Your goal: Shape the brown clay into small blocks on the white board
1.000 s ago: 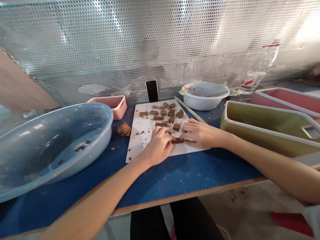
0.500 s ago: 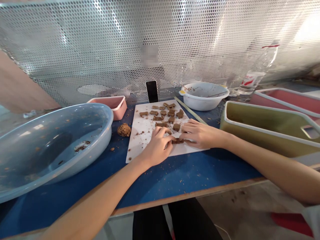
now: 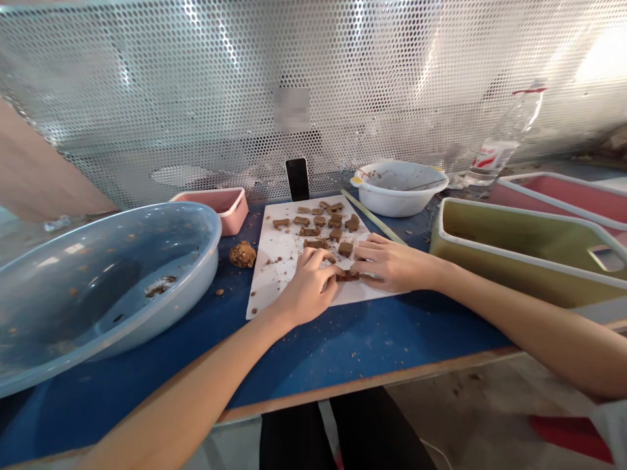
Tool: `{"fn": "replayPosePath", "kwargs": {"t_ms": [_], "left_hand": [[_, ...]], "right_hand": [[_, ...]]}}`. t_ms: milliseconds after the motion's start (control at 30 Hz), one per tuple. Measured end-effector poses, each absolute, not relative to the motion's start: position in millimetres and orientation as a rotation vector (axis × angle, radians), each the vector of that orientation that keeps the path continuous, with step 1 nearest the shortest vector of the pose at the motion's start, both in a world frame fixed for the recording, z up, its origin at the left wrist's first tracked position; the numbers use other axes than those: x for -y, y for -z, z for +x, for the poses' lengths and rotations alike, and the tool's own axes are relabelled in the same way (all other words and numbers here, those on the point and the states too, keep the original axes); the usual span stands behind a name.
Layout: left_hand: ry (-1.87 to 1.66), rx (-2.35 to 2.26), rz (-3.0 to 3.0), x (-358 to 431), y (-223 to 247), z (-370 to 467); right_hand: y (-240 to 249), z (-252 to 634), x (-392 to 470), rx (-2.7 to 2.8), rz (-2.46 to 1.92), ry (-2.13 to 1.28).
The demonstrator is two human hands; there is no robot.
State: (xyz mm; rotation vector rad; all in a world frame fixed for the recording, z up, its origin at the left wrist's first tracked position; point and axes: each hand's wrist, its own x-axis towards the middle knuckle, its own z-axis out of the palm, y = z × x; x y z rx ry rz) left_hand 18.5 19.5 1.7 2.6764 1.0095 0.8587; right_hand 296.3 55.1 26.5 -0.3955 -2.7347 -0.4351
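Observation:
Both hands meet at a small brown dough piece [image 3: 349,276] near the front of a white board [image 3: 267,277]. My left hand [image 3: 309,287] is closed, its curled fingertips against the piece's left end. From the other side, my right hand [image 3: 386,262] presses bent fingers to the right end, so only the piece's middle shows. Just beyond the fingers lie a squarish brown dough block [image 3: 345,249] and a bone-shaped piece [image 3: 309,232]. Several similar shaped pieces and loose crumbs are spread over the board.
A big blue basin [image 3: 196,294] stands at left, with a brown dough lump [image 3: 243,254] beside the board. Behind are a pink box [image 3: 235,212], a phone [image 3: 298,179] and a white bowl [image 3: 394,203]. A pale stick [image 3: 375,219], green bin [image 3: 490,264] and bottle [image 3: 494,153] are at right.
Almost nothing differs. Both hands stay at the same brown dough piece, with at most a very slight shift of the right fingers.

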Motion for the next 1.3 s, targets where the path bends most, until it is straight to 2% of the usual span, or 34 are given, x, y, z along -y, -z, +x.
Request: {"fn": "replayPosePath", "kwargs": {"t_ms": [700,933,1300], "left_hand": [[-0.863,-1.017,2.667,-19.7,-3.0,18.3],[-0.858,-1.021,2.669,-19.2,-3.4,17.9],[-0.868,-1.021,2.691,-18.5,-4.1,17.9]], "right_hand": [[-26.8,295.2,-53.6,2.733,-0.404,0.419],[-29.5,299.4,-54.2,2.765,-0.426,0.26],[-27.6,303.8,-59.5,2.741,-0.379,0.321]]}}
